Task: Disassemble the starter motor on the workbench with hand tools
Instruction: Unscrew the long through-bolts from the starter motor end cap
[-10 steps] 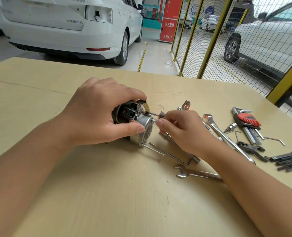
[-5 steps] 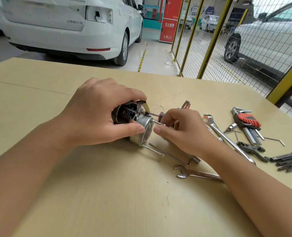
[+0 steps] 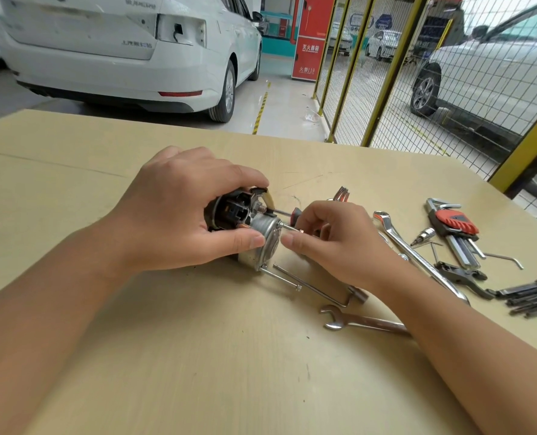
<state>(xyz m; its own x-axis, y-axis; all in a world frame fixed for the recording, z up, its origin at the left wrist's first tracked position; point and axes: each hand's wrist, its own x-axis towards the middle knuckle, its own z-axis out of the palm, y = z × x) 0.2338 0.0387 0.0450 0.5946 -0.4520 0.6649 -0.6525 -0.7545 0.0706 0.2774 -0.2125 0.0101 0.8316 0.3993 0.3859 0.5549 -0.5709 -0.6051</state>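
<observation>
Two hands busy: our left hand (image 3: pixel 179 211) grips the starter motor (image 3: pixel 248 229), mid-workbench (image 3: pixel 72 189), while right hand (image 3: pixel 333 243) pinches a long through-bolt (image 3: pixel 290 228) at the end cap. Step looks like bolt removal; next we'd need a straight pull w/o cocking it. Spanners (image 3: pixel 363 323), hex keys (image 3: pixel 455 230) lie right; cars, mesh fence behind.

I see left hand (image 3: pixel 179 211) gripping starter motor (image 3: pixel 248 229) on workbench (image 3: pixel 198 356), right hand (image 3: pixel 333 243) pinching a long bolt (image 3: pixel 287 228) at its end cover, screwdriver (image 3: pixel 287 212) behind, loose bolts (image 3: pixel 284 279), wrenches (image 3: pixel 363 322) and hex keys (image 3: pixel 455 229) to the right.
</observation>
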